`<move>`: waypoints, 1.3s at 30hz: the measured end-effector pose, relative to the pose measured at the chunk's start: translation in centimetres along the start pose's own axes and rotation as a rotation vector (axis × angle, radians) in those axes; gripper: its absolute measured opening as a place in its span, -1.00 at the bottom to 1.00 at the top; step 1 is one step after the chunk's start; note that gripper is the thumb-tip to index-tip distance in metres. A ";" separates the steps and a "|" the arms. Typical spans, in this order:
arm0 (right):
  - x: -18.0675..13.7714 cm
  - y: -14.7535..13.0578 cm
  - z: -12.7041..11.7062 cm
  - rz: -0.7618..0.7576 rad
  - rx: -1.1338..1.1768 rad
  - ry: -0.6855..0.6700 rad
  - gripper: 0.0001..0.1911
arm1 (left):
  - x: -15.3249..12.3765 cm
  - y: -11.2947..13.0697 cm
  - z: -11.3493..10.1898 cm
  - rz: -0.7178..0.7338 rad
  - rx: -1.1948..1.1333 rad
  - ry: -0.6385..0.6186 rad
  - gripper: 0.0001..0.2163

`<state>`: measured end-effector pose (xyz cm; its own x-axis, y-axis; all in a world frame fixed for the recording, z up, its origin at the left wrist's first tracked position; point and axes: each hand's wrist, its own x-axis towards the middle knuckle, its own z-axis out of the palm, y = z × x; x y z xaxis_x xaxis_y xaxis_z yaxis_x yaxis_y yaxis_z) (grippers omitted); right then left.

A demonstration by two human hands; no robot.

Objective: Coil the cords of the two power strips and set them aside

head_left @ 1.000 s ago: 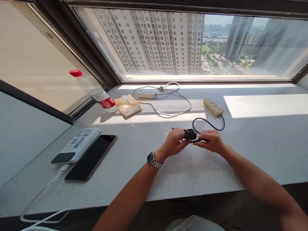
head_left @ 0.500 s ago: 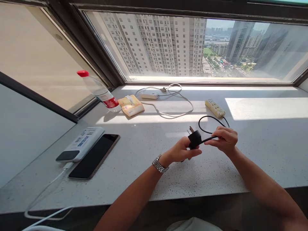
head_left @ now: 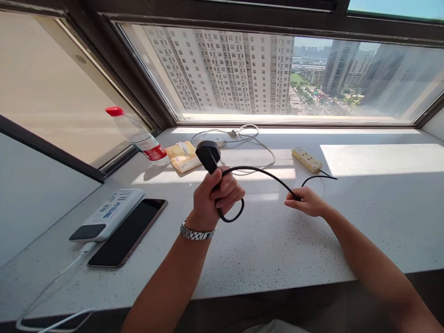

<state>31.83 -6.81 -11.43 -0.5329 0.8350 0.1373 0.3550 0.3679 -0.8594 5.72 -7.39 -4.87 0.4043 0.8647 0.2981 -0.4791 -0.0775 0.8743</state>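
Left hand [head_left: 217, 194] is up off the white speckled stone ledge [head_left: 277, 245], fist wrapped round the black rubber power cord [head_left: 263, 173] just below its chunky black plug [head_left: 208, 156], which pokes out the top, with a small loop hanging under the fingers. Right hand [head_left: 307, 202] sits low, pinching that same cord between thumb and fingertips further along. From there it runs to the cream plastic power strip [head_left: 307, 159] by the window. To my eye, a light right pinch would let the cord slide without kinking, with a firm left grip and even loops. The red-capped clear water bottle [head_left: 138, 136] and dark flat phone [head_left: 128, 233] sit well clear on the left
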 end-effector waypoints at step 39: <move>0.9 -9.3 -5.4 -0.259 -0.290 1.009 -0.59 | -1.0 -9.9 3.8 0.070 0.683 0.275 -0.53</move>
<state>32.21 -7.28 -0.67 0.2135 0.6214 0.7538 0.5612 0.5536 -0.6153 12.96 -9.39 -12.37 0.1377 0.9326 0.3335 0.1311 -0.3509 0.9272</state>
